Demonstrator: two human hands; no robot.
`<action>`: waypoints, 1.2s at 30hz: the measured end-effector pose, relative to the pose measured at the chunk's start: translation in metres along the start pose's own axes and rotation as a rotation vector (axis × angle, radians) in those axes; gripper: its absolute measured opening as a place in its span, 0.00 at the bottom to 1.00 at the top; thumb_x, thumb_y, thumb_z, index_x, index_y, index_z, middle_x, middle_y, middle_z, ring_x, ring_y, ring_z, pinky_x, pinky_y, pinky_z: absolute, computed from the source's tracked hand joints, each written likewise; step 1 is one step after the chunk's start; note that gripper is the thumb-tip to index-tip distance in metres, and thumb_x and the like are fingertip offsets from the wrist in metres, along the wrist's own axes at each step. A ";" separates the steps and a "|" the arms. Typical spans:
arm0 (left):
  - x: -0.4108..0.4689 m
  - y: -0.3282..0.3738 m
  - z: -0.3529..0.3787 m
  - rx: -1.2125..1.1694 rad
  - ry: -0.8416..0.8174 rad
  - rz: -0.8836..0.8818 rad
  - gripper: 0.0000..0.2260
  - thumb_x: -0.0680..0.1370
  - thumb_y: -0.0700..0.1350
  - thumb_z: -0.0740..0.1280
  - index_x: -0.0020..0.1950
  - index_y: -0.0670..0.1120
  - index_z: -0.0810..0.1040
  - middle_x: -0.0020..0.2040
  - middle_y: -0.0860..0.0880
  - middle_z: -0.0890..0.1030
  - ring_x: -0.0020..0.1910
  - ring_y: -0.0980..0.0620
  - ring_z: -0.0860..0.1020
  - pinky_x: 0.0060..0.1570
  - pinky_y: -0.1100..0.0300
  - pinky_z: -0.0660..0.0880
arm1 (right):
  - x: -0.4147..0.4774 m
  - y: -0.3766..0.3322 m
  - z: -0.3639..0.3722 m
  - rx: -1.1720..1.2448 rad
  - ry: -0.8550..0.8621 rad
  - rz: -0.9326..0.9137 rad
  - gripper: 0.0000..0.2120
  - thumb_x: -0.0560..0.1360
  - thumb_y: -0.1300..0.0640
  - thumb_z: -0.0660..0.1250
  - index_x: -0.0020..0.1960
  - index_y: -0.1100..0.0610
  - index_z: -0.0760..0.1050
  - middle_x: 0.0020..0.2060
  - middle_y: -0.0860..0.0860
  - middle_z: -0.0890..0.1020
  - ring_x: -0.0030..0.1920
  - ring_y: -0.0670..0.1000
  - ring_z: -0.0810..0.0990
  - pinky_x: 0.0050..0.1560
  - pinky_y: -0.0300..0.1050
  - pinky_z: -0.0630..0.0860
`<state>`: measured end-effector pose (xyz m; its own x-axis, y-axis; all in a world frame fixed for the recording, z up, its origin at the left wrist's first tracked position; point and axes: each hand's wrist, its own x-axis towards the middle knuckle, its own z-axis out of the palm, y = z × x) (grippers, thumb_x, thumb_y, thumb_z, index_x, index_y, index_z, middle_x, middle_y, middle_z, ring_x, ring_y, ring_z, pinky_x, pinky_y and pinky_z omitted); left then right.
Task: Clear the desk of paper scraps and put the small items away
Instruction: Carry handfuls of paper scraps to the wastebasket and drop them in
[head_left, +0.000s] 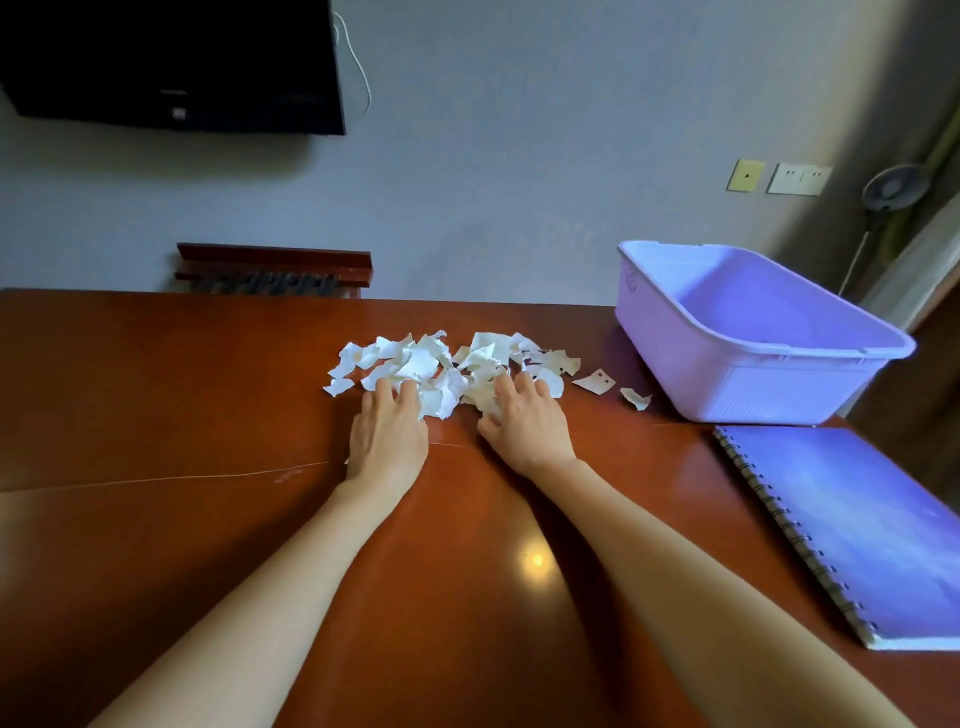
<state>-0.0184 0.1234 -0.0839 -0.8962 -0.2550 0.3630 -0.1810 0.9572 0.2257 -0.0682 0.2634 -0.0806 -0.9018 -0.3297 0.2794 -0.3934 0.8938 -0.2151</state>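
Both hands lay flat and spread, left hand (388, 431) and right hand (524, 423) apart, fingertips pressed into the near edge of the paper scraps (441, 364); two stray scraps (595, 383) sat right of them, and the lilac tub (753, 332) farther right looked empty — clearing seemed barely begun
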 end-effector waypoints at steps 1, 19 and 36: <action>-0.002 0.001 -0.002 -0.003 -0.004 -0.001 0.14 0.81 0.42 0.57 0.65 0.43 0.68 0.63 0.43 0.69 0.60 0.46 0.71 0.50 0.59 0.73 | -0.002 0.000 -0.001 0.022 0.013 0.022 0.21 0.76 0.55 0.59 0.66 0.61 0.64 0.59 0.58 0.71 0.59 0.60 0.70 0.48 0.47 0.69; -0.015 0.067 -0.062 -0.651 0.115 -0.178 0.15 0.82 0.43 0.57 0.41 0.34 0.74 0.31 0.45 0.71 0.37 0.47 0.74 0.28 0.68 0.64 | -0.045 0.022 -0.075 1.052 0.205 0.571 0.05 0.69 0.67 0.61 0.38 0.58 0.68 0.33 0.54 0.77 0.29 0.49 0.74 0.28 0.39 0.70; -0.251 0.252 -0.045 -1.036 -0.402 0.091 0.16 0.77 0.41 0.63 0.34 0.34 0.80 0.38 0.32 0.82 0.41 0.37 0.80 0.44 0.52 0.72 | -0.325 0.141 -0.136 1.340 0.510 0.868 0.12 0.73 0.66 0.60 0.34 0.54 0.68 0.29 0.52 0.75 0.26 0.48 0.68 0.19 0.31 0.59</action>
<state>0.1795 0.4229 -0.0774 -0.9887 0.0532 0.1398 0.1496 0.3455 0.9264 0.1935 0.5377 -0.0749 -0.8786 0.4550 -0.1454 0.0496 -0.2159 -0.9751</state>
